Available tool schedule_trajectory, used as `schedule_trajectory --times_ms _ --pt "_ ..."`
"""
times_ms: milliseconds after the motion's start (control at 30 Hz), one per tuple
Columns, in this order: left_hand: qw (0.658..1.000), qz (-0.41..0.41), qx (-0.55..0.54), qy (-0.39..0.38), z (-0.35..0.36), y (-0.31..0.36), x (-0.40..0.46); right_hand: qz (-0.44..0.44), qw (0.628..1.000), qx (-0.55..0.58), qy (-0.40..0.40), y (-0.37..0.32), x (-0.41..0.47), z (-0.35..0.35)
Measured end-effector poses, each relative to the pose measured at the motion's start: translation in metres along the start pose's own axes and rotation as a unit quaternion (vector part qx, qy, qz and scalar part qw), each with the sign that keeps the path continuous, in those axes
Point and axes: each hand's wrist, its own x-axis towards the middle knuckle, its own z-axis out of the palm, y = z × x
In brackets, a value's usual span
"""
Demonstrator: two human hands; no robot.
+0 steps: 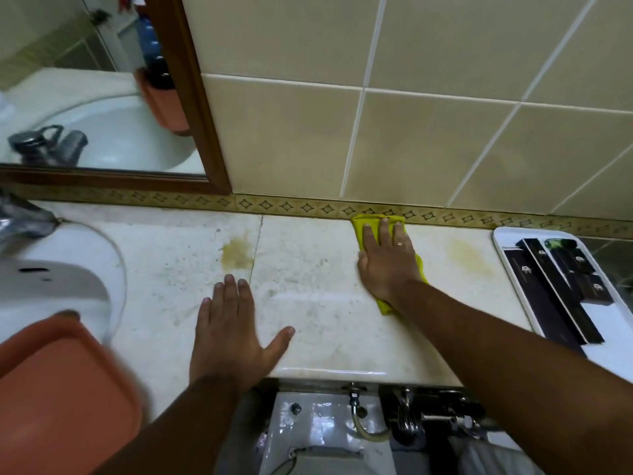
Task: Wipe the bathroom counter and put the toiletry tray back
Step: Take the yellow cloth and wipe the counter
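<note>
My right hand (387, 262) lies flat on the yellow cloth (376, 222), fingers spread and pressing it down rather than gripping it, because a flat palm gives the widest contact on the stone. The cloth sits at the back edge of the counter (308, 303), right against the patterned tile border (274, 204), where grime would collect along the joint.

My left hand (229, 334) is empty, fingers splayed, planted near the counter's front edge; I judge it is there to brace me while I lean toward the wall.

The white toiletry tray (500, 236), with its dark boxes (548, 286), waits at the counter's right end, well apart from the cloth, set aside so the middle stays free for wiping. A yellowish stain (236, 253) lies beside the seam, between my hands, and a fainter one (469, 253) lies between cloth and tray. Both look unwiped, so the tray's return seems some way off.
</note>
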Motion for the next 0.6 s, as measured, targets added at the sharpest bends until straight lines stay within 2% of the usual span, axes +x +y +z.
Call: schedule_trajectory --times_ms 33,100,167,233,300,400,500,600 --pt "1.000 -0.001 0.001 0.001 0.001 0.000 0.000 -0.013 1.000 -0.011 -0.006 -0.014 0.001 0.000" --pt "1.000 -0.003 -0.002 0.000 0.002 0.001 0.002 -0.132 0.990 -0.040 -0.007 -0.029 -0.017 0.002" --pt "1.000 -0.002 -0.011 -0.001 0.001 0.001 0.004 -0.295 0.954 -0.038 -0.021 -0.024 -0.058 0.006" --pt "1.000 -0.001 -0.023 -0.021 -0.001 0.000 0.001 -0.389 0.920 -0.006 -0.047 -0.003 -0.093 0.009" --pt "0.997 0.000 -0.063 -0.038 -0.001 -0.003 0.000 -0.361 0.930 0.020 -0.063 0.021 -0.105 0.006" --pt "0.990 -0.048 -0.133 -0.026 -0.011 -0.025 0.028 -0.261 0.964 0.023 -0.045 0.024 -0.092 0.000" --pt "0.990 -0.121 -0.074 0.009 -0.033 -0.077 0.090 -0.192 0.981 0.033 -0.028 0.011 -0.078 -0.002" --pt "0.993 -0.117 -0.012 -0.008 -0.036 -0.115 0.128 -0.196 0.980 0.017 -0.023 0.011 -0.058 -0.003"
